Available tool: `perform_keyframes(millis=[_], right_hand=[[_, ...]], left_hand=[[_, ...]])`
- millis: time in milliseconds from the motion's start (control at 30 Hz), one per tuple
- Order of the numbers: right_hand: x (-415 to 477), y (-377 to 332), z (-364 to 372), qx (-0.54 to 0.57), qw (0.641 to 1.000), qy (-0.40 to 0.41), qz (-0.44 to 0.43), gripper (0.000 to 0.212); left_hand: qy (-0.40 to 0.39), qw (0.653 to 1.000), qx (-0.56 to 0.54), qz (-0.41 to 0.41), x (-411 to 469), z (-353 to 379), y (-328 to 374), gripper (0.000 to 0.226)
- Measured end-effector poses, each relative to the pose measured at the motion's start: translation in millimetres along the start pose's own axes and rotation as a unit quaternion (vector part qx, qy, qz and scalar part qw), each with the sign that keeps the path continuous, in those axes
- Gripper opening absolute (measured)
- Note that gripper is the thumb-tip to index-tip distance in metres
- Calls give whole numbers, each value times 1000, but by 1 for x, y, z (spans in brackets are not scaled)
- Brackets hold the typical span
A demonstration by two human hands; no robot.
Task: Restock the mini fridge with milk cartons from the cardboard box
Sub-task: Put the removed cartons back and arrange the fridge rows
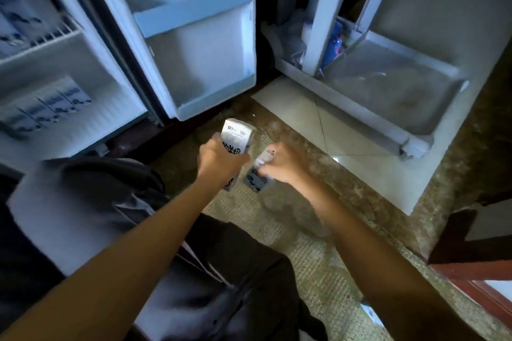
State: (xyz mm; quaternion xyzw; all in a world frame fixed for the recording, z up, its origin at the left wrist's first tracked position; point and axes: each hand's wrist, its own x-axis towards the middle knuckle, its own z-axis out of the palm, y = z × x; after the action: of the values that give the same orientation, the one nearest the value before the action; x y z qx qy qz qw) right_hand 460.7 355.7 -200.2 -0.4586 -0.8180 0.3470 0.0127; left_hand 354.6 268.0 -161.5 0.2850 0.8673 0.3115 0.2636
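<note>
My left hand [219,162] grips a white milk carton [235,137] with black print, held upright above the floor in front of the open mini fridge [83,69]. Beside it, my right hand [285,165] holds a second milk carton [256,180], tilted and partly hidden by my fingers. Inside the fridge, a row of cartons [47,108] stands on the lower level. More cartons [16,25] sit on the wire shelf above. The fridge door [194,36] hangs open with bare door shelves. The cardboard box is not in view.
A white rack [388,86] with a tray-like bottom shelf stands at the right, holding a blue item [333,47]. My bent knee in dark trousers [235,271] fills the lower middle. A red wooden frame [471,277] lies at the lower right.
</note>
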Motion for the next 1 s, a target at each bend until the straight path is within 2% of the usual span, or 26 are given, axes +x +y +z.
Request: perform_keyframes(millis=[100, 267, 367, 500, 633, 767, 833, 900, 1000], right_hand=[[18, -58, -13, -4, 998, 13, -69, 13], [45, -149, -14, -99, 976, 27, -194, 33], [55, -200, -7, -123, 964, 29, -235, 21], [69, -264, 7, -68, 952, 21, -298, 19], [91, -313, 26, -79, 932, 30, -352, 22], [117, -350, 36, -84, 916, 41, -391, 19], [131, -367, 40, -89, 911, 60, -398, 15], [145, -381, 45, -105, 905, 82, -404, 22], [163, -399, 50, -134, 889, 108, -424, 30]], left_hand=[[79, 997, -26, 12, 19, -53, 4, 55], [165, 986, -28, 13, 44, -135, -11, 43], [201, 979, -36, -24, 57, -179, -31, 36], [217, 975, -34, -36, 68, -229, -60, 22], [237, 971, 2, -22, 78, -269, -83, 34], [237, 971, 25, -29, 99, -301, -106, 28], [231, 970, 71, -30, 111, -312, -115, 35], [229, 966, 119, -27, 126, -319, -122, 41], [223, 961, 161, 2, 150, -326, -129, 35]])
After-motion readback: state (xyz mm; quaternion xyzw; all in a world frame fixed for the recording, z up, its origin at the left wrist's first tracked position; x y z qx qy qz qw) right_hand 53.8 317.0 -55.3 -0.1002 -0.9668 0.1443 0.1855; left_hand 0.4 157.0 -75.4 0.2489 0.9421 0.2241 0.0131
